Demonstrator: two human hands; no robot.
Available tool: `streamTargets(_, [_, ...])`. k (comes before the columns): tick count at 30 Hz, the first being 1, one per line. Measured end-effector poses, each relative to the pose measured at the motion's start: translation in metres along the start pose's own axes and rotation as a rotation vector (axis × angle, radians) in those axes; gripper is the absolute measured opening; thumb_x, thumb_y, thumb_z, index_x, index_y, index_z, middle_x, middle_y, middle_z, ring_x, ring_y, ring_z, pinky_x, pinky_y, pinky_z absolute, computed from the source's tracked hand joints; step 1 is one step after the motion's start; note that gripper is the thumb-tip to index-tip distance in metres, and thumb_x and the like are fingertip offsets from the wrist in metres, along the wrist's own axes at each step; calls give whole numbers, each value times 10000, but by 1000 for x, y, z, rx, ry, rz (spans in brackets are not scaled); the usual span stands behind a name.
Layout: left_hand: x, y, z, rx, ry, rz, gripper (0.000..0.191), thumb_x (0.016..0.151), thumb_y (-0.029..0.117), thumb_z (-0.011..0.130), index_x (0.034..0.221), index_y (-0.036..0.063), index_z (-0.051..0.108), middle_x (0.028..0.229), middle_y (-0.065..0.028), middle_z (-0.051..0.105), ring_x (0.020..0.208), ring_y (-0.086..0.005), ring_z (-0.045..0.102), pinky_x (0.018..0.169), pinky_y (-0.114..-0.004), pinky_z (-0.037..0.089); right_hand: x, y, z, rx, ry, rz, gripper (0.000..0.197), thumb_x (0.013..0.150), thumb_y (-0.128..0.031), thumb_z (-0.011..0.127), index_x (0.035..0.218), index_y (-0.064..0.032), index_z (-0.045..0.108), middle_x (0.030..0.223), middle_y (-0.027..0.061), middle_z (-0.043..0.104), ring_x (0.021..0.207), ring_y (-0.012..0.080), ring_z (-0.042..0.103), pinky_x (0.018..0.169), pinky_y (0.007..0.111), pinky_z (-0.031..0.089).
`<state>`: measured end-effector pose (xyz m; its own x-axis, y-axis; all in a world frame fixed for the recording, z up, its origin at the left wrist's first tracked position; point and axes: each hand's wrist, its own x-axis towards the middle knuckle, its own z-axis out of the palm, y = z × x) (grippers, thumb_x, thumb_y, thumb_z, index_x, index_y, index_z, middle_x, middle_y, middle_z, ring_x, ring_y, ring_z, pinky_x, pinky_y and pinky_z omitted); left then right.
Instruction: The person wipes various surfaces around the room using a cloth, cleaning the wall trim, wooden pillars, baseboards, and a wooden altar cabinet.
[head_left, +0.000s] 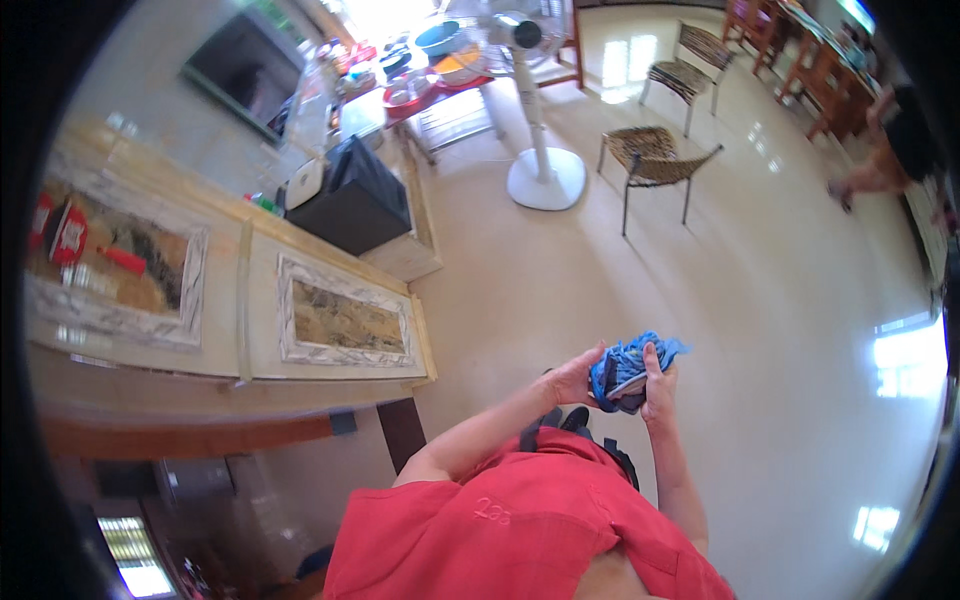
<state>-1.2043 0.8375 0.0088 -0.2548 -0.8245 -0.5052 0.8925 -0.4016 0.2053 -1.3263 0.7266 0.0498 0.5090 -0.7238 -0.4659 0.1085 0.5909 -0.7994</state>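
Between my two hands is a crumpled bundle of blue fabric (637, 364), with darker and pale cloth showing at its lower side. My left hand (576, 377) grips the left edge of the bundle. On the right side, my right hand (658, 382) holds it with the thumb pressed on top. A loose tip of the blue material sticks out at the upper right. The bundle is held in the air in front of my red shirt, above the tiled floor. The fingers under the bundle are hidden.
A white pedestal fan (546, 180) stands ahead, with two woven chairs (643, 146) to its right. At left are a marble-panelled counter (341, 315) and a black box (352, 202). A table with basins (409, 97) is further off. Another person's leg (870, 176) shows at far right.
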Motion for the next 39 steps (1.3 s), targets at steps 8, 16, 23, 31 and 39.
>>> streamTargets(8, [-31, 34, -4, -100, -88, 441, 512, 817, 216, 624, 1261, 142, 380, 1155, -56, 530, 1055, -204, 526, 917, -372, 423, 15, -21, 61, -320, -455, -75, 466, 751, -89, 644, 1158, -22, 429, 1067, 76, 532, 961, 171, 543, 867, 303, 429])
streamTargets(16, [-84, 70, -20, -214, -93, 698, 416, 781, 136, 650, 1158, 47, 497, 1131, -105, 563, 1029, -227, 551, 917, -358, 435, 84, 29, 86, -250, -587, 133, 353, 849, -194, 586, 1137, -22, 474, 1060, 87, 569, 924, 196, 577, 810, 327, 485])
streamTargets(23, [-134, 52, -9, -352, -111, 972, 437, 801, 266, 627, 1141, 20, 505, 1104, -116, 577, 999, -228, 567, 926, -371, 425, 76, 45, 125, -398, -804, 657, 431, 866, -366, 536, 1148, -47, 471, 1025, 69, 592, 843, 151, 605, 684, 277, 510])
streamTargets(31, [-146, -52, -25, -791, 205, 1258, 419, 783, 191, 509, 1147, -15, 490, 1149, -170, 543, 1086, -304, 510, 986, -479, 333, 13, 24, 134, -471, -1001, 734, 413, 871, -250, 530, 1187, 2, 446, 1078, 122, 569, 925, 202, 591, 796, 316, 493])
streamTargets(39, [-44, -132, -23, -834, 69, 1343, 317, 868, 336, 476, 1054, 92, 559, 1039, -86, 599, 899, -214, 597, 772, -378, 505, -57, 24, 106, -679, -1333, 846, 350, 874, -254, 530, 1107, 5, 491, 959, 86, 593, 816, 161, 602, 725, 303, 505])
